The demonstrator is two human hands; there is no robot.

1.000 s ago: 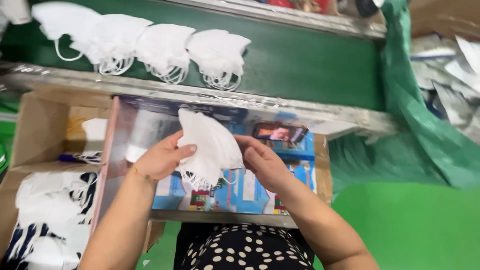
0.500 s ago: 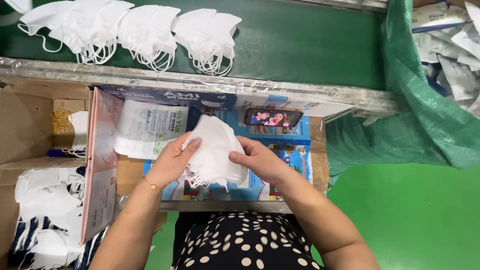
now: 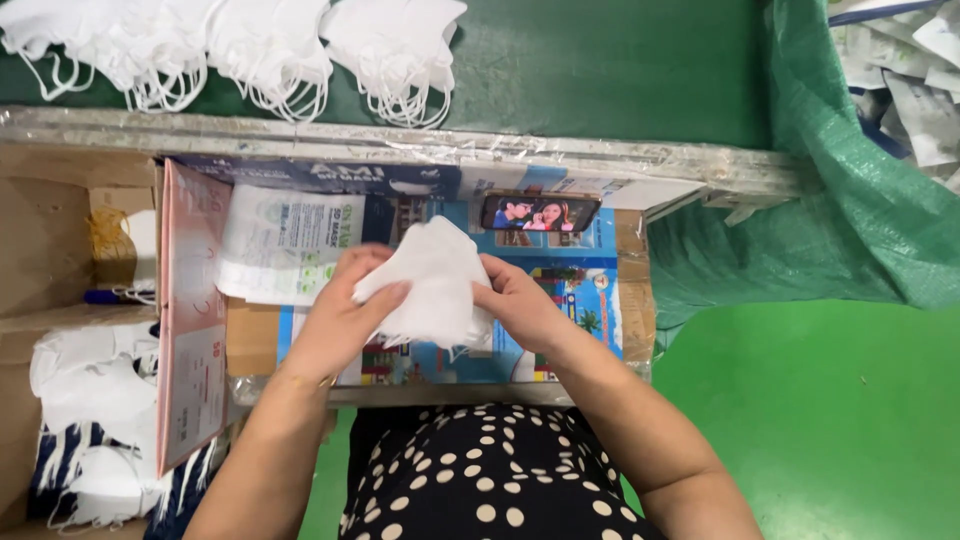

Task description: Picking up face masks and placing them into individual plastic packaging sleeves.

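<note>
Both my hands hold a folded stack of white face masks (image 3: 432,272) over a small work board covered with colourful printed paper (image 3: 590,300). My left hand (image 3: 345,310) grips the stack's left side with the thumb on top. My right hand (image 3: 520,300) pinches its right edge. The ear loops hang below the stack. A clear printed packaging bag (image 3: 285,245) lies flat just left of the masks.
Several piles of white masks (image 3: 390,45) lie on the green conveyor belt (image 3: 600,70) beyond a metal rail (image 3: 300,135). A phone (image 3: 540,213) showing a video leans at the board's back. A pink carton (image 3: 190,330) and boxes of masks (image 3: 95,400) stand left. Green sacking (image 3: 830,200) hangs right.
The camera has tilted down, so the belt and its masks sit higher in view. My hands have brought the mask stack slightly lower and squared it up between them.
</note>
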